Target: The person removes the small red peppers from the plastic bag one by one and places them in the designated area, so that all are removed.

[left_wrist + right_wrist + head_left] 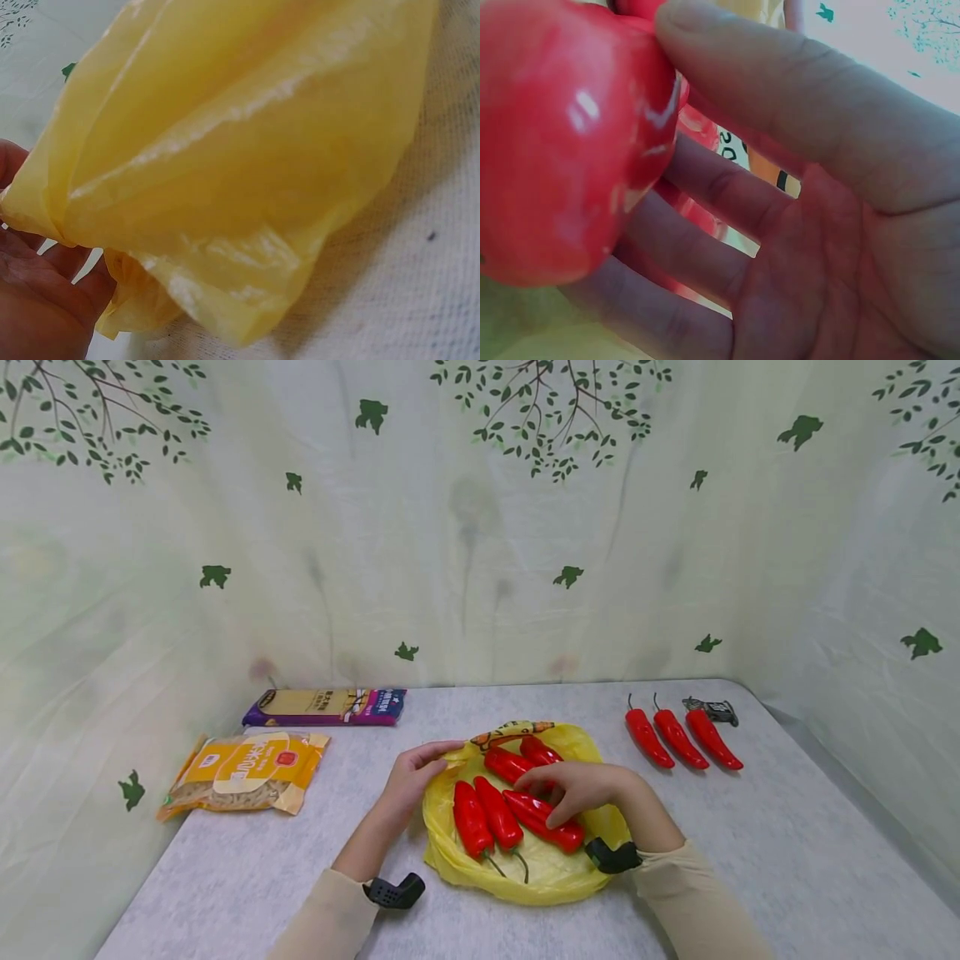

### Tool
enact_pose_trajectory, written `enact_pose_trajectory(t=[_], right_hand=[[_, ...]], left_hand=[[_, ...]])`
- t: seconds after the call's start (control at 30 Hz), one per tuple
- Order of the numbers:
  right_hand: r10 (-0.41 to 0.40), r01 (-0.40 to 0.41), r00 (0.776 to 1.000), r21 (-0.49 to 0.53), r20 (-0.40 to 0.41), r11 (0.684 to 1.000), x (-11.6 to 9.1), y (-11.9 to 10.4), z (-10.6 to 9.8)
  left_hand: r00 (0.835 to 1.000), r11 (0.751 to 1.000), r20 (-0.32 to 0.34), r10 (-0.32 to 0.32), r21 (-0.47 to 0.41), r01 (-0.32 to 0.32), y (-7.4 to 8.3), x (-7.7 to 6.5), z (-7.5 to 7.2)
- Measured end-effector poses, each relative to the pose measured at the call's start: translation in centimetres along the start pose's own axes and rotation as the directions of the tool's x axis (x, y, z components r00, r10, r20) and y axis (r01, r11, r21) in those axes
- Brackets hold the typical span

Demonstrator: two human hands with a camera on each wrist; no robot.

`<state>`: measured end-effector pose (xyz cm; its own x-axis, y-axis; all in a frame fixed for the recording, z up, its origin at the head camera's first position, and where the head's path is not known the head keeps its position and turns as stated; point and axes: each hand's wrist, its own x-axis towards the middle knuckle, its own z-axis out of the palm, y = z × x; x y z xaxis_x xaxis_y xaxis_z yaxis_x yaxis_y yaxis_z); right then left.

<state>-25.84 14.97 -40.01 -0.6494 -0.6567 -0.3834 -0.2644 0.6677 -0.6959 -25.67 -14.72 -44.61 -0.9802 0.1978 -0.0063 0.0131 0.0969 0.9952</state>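
A yellow plastic bag (525, 893) stands with its mouth rolled wide at the middle of the table. My left hand (411, 781) pinches its left rim between thumb and fingers; in the left wrist view the bag's side (247, 150) hides part of that hand. Several glossy red peppers lie inside. Reaching in from the right, my right hand (588, 787) holds one red pepper (534, 814) between thumb and fingers, low among the others. Close up, the right wrist view shows this pepper's rounded end (562, 150). Two peppers (471, 827) lie left of it, stems toward me.
A yellow patterned packet (517, 731) lies at the bag's back rim. Three red peppers (678, 739) lie in a row at the back right, beside a small black packet (716, 712). At left are a purple-and-tan packet (322, 707) and an orange food bag (243, 772).
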Motion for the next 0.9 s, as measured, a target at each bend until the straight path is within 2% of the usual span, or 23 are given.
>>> enact_pose_trajectory(t=[0.67,0.9], right_hand=[[0.024,-0.024,1.0,-0.056,-0.011,0.998,0.22,-0.2,0.31],[-0.002,0.002,1.0,-0.057,-0.002,0.998,0.1,-0.16,0.22]], left_hand=[[1.0,1.0,0.016,0.018,-0.01,-0.018,-0.01,0.08,-0.07],[1.0,1.0,0.022,0.014,0.0,-0.014,-0.02,0.0,-0.12]])
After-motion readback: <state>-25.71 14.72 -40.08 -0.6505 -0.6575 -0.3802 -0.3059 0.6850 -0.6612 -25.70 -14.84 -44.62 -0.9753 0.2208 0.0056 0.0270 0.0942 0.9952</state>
